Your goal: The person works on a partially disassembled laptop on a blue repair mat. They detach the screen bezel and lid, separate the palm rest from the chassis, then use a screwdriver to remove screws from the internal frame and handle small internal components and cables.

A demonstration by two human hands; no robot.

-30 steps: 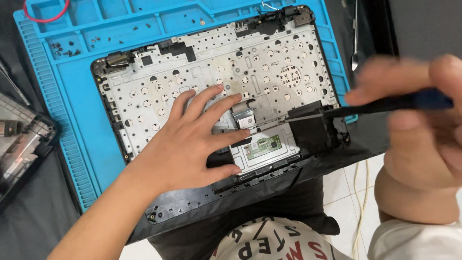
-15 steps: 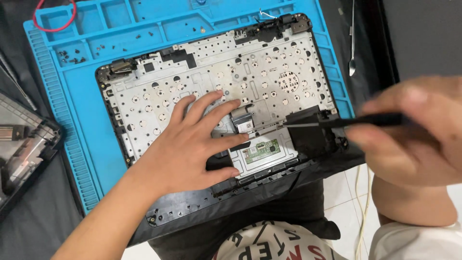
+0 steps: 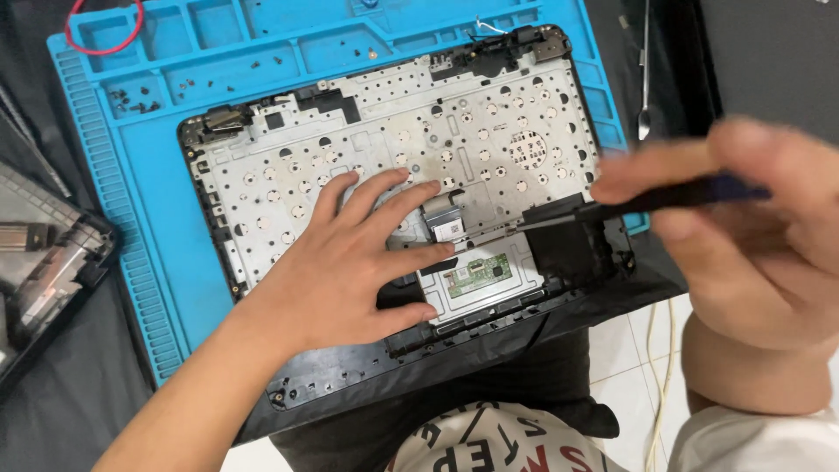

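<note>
An opened laptop top case [image 3: 262, 201] lies upside down on a blue work mat [image 3: 131, 175], its silver keyboard backplate facing up. My left hand [image 3: 350, 262] rests flat on the backplate, fingers spread, fingertips next to the touchpad board [image 3: 479, 275] with its small green circuit. Close to the camera and blurred, my right hand [image 3: 752, 236] grips a dark pry tool [image 3: 647, 199]. The tool's tip reaches a black patch [image 3: 568, 249] at the case's lower right, beside the touchpad board.
Small screws [image 3: 131, 98] lie in the mat's tray sections, and a red wire loop [image 3: 105, 35] sits at its top left. Another dark laptop part [image 3: 44, 262] lies at the left. Metal tweezers [image 3: 645, 79] lie right of the mat. White floor tiles [image 3: 629, 367] and a cable show at lower right.
My right hand with the pry tool has moved down and left, bringing the tip onto the black patch. The left hand stays in place on the backplate.
</note>
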